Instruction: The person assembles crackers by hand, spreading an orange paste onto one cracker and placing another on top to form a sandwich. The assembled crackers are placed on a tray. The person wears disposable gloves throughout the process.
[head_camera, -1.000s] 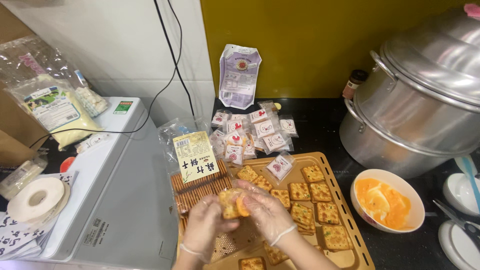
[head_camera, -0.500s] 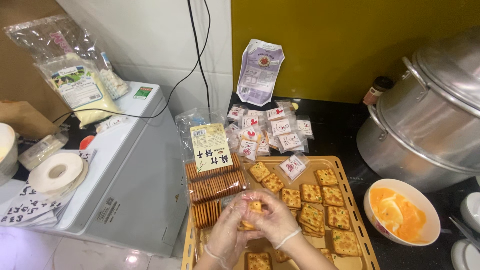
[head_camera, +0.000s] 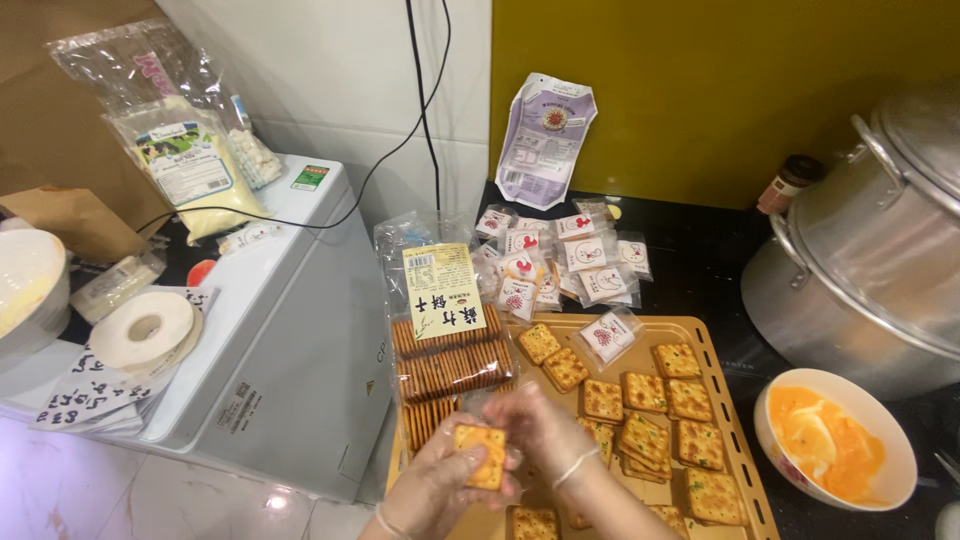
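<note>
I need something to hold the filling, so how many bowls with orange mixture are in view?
1. A white bowl of orange mixture sits on the dark counter, right of the cracker tray and below the big metal pot. Others may lie beyond the frame's right edge.

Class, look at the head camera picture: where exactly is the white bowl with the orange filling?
The white bowl sits at the lower right of the head view, on the dark counter just right of the tan tray and in front of the big metal steamer pot.
</note>
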